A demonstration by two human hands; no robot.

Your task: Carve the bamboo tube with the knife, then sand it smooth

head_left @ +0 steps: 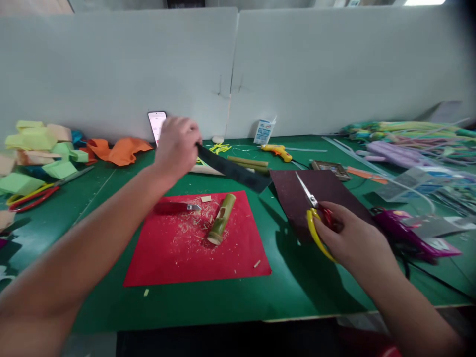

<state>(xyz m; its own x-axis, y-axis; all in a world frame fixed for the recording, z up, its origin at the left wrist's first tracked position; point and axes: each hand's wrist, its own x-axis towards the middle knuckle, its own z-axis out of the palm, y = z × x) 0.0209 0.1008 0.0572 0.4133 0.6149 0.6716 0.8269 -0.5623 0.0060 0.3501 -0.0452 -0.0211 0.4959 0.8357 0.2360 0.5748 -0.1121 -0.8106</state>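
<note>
My left hand (177,146) is closed, pinching one end of a black strip (234,169) above the table. The strip's far end hangs to the right, beside a dark brown sheet (288,191). In my right hand (351,235) are scissors (314,201) with red and yellow handles, their blades together and pointing up and left over that sheet. A short bamboo tube (222,218) with a notch cut in its side lies on a red sheet (178,267). Next to it are a red-handled knife (176,207) and scattered shavings.
Coloured paper pieces (37,148), an orange crumpled sheet (119,150) and another pair of scissors (40,193) lie left. A propped phone (156,124), bamboo sticks (249,162), a white carton (265,132) and a yellow glue gun (278,150) line the back. Pipe cleaners (397,148) sit right.
</note>
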